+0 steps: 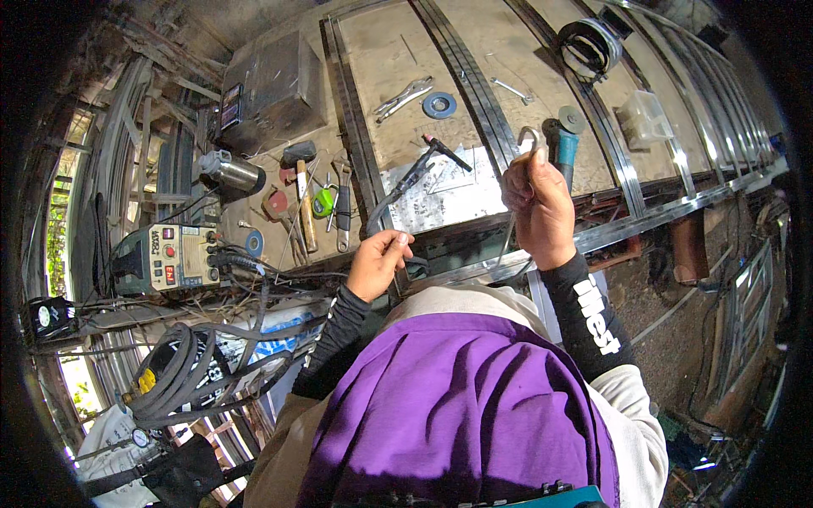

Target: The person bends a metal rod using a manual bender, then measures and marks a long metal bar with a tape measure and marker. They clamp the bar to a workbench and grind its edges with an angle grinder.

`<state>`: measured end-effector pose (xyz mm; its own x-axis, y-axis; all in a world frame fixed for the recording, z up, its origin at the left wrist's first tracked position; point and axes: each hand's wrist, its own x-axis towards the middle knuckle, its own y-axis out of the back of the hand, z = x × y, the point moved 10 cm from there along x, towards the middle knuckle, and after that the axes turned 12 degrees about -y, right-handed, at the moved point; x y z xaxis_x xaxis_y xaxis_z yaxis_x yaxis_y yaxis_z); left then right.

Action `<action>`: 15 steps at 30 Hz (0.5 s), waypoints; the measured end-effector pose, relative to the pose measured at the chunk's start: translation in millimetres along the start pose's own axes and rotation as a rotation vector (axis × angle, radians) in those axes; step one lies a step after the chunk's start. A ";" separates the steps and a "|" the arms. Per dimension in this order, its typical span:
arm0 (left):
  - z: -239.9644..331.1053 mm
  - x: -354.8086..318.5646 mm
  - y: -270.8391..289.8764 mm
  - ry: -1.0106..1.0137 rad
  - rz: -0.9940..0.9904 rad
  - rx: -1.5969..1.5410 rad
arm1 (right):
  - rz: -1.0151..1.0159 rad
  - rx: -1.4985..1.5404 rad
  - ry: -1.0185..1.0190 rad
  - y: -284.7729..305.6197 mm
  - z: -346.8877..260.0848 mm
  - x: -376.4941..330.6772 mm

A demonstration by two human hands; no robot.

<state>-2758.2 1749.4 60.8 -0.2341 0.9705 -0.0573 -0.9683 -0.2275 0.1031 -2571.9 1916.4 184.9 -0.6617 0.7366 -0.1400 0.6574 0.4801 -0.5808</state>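
- Grey cables (182,377) lie coiled at the lower left, below a welding machine (165,258) with knobs on its face.
- Just right of the machine, a hammer (302,190), a green tape measure (323,202) and a spanner (343,207) lie together on the worn bench (279,245), with a metal cylinder (230,171) above them.
- Left hand (377,264) is clenched around the grey hose of a welding torch (423,165); the torch rises from the fist and its head points right over a scratched steel sheet (440,199).
- Pliers (405,96) and a blue disc (439,105) lie further up, on the flat panel (381,51) between steel rails.
- Right hand (538,207) is raised over the frame, fingers closed on a bent steel piece (531,140) that curves out above the knuckles; a thin rod (506,241) hangs below the fist.
- Just behind this hand lies a blue-bodied angle grinder (566,144).
- Far right, a clear plastic box (645,117) sits on the rails, and a coil of dark cable (590,46) lies above it.
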 end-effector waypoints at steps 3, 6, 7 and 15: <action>6.3 -3.2 -10.2 -0.007 -0.005 0.013 | -0.071 -0.417 0.011 -7.4 -15.4 -3.4; 20.3 -8.3 -20.7 -0.031 -0.007 -0.058 | -0.067 -1.165 0.053 -38.5 -27.1 -18.5; 29.8 -8.5 -25.7 -0.039 -0.012 -0.127 | -0.107 -1.391 0.206 -51.2 -29.4 -23.8; 70.9 -16.6 -68.3 -0.064 -0.025 -0.272 | -0.542 -1.590 0.470 -74.6 9.7 -56.1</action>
<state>-2682.0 1754.4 125.1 -0.2119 0.9773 0.0072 -0.9635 -0.2077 -0.1689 -2587.3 1834.6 228.3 -0.9449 0.2737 0.1796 0.2900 0.4454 0.8470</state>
